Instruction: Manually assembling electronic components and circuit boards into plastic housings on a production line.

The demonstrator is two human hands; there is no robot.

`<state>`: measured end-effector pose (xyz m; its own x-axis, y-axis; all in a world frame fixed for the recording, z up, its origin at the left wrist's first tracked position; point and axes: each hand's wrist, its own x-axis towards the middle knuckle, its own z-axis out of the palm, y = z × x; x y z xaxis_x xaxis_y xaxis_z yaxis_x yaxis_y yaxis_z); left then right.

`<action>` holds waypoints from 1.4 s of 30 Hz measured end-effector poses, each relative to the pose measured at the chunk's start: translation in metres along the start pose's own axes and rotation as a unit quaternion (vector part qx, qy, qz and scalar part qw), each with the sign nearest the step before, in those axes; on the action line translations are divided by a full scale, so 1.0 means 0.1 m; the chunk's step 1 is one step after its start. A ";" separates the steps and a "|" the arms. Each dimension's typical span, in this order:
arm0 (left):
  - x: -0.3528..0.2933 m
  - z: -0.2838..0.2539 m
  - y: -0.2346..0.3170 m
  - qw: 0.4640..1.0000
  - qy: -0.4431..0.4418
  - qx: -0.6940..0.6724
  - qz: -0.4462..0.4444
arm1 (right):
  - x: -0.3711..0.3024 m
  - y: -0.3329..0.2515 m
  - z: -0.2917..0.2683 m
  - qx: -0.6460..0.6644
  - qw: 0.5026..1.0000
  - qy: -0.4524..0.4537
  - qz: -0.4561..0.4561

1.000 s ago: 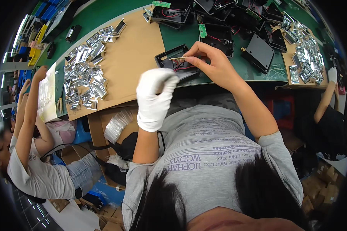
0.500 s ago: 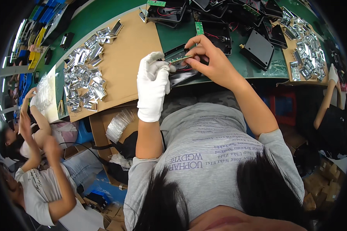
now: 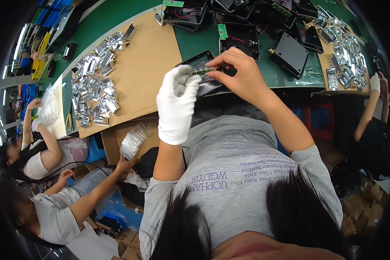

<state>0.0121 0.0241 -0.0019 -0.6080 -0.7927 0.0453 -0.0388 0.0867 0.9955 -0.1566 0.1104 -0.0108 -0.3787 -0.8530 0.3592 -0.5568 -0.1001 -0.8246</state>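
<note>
A small green circuit board (image 3: pixel 202 71) is held between my two hands above the table's near edge. My left hand (image 3: pixel 177 93), in a white glove, pinches its left end. My bare right hand (image 3: pixel 238 69) grips the other end between thumb and fingers. Below the board lies an open black plastic housing (image 3: pixel 199 56), partly hidden by my hands, with wires showing near it. Just beyond my right hand sits another open black housing (image 3: pixel 249 41) with red wires and a green board (image 3: pixel 222 31) at its corner.
Shiny metal parts (image 3: pixel 95 82) are heaped on a cardboard sheet (image 3: pixel 143 65) to the left, and more metal parts (image 3: pixel 346 56) lie at right. Several black housings crowd the back; a closed black box (image 3: pixel 289 55) lies right. A co-worker's hand (image 3: pixel 126 164) reaches toward clear plastic pieces (image 3: pixel 135 141).
The circuit board and both hands have shifted slightly, my left hand turning and moving right. At lower left, a co-worker's arm has swung toward the clear plastic pieces.
</note>
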 end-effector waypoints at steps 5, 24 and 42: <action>-0.13 0.03 0.13 0.996 0.025 0.085 0.016 | -0.04 0.12 0.11 -0.078 0.982 0.107 -0.133; -0.18 0.06 0.06 0.876 0.017 0.444 0.186 | -0.11 0.17 0.04 -0.176 0.945 0.138 -0.237; 1.21 -0.59 0.89 0.909 -0.034 0.358 0.209 | -0.12 0.23 0.08 -0.008 0.989 0.085 -0.116</action>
<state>-0.0181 -0.0991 0.0966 -0.7354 -0.5623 0.3781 -0.2836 0.7622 0.5819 -0.1584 0.1142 -0.0374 -0.3572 -0.7086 0.6085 -0.6554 -0.2740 -0.7038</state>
